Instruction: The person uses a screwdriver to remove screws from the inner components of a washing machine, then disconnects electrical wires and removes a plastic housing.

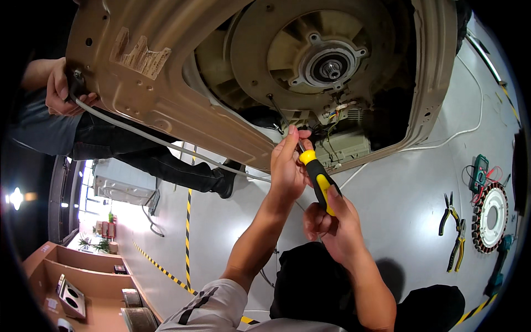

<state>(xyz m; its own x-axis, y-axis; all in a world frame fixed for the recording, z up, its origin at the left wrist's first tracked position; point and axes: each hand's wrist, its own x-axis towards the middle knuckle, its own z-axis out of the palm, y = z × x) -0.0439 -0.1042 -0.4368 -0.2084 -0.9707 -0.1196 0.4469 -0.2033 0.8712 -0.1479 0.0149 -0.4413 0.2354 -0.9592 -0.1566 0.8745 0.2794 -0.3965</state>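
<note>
In front of me a tan washing machine cabinet stands tilted, its open side showing the tub and a splined shaft in a bearing hub. My right hand is closed around the black and yellow handle of a screwdriver, which points up into the opening. My left hand is closed at the lower edge of the opening, fingertips pinched beside the screwdriver's shaft. What lies between those fingertips is hidden. Close by are loose wires and a pale plastic housing.
At the left, another person's hand rests at the cabinet's corner beside a grey hose. On the right floor lie pliers, a second pair, a multimeter, a motor stator and a teal power tool. A brown shelf holds parts.
</note>
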